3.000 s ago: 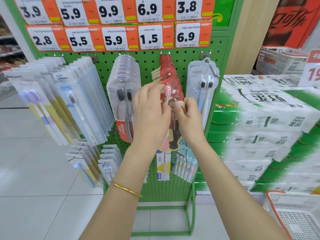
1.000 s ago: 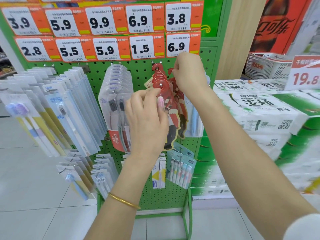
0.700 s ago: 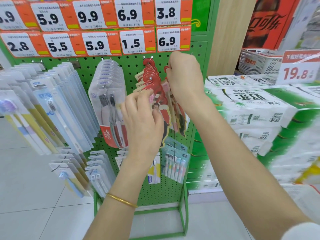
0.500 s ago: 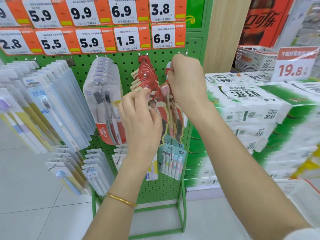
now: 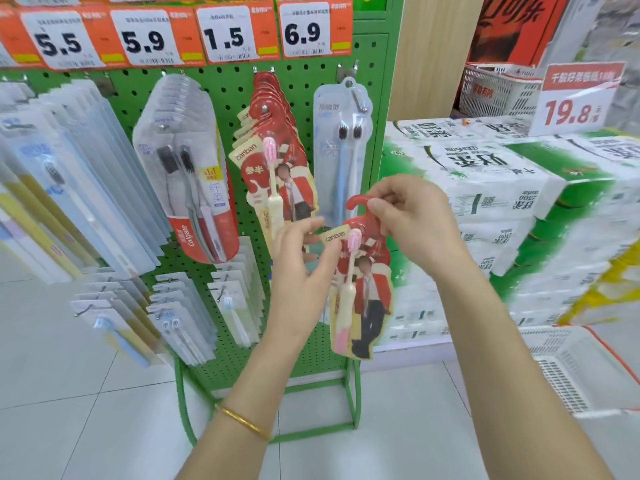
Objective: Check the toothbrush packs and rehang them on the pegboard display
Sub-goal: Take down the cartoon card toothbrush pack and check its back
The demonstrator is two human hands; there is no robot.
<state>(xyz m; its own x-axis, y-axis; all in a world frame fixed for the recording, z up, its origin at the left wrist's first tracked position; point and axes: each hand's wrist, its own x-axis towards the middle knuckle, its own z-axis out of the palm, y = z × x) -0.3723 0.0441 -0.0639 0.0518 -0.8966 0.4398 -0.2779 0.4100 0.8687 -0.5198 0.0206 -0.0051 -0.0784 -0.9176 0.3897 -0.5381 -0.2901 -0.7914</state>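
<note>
A red toothbrush pack (image 5: 363, 289) with a pink-and-cream brush hangs free in front of the green pegboard (image 5: 228, 88), off its hook. My right hand (image 5: 412, 216) pinches the pack's red hanger loop at the top. My left hand (image 5: 301, 268) pinches its left edge by the cream label. Several matching red packs (image 5: 277, 157) stay hung on the middle peg. A blue two-brush pack (image 5: 341, 147) hangs on the peg to their right.
A Colgate twin pack (image 5: 194, 174) and rows of clear packs (image 5: 69, 174) hang to the left, small packs (image 5: 194, 317) below. Price tags (image 5: 228, 32) run along the top. Stacked tissue cases (image 5: 519, 209) stand right, with a white basket (image 5: 581, 368) on the floor.
The right hand lifted a red pack off the middle peg and brought it down and right, away from the board. The left hand left the hanging stack and now holds that pack's edge.
</note>
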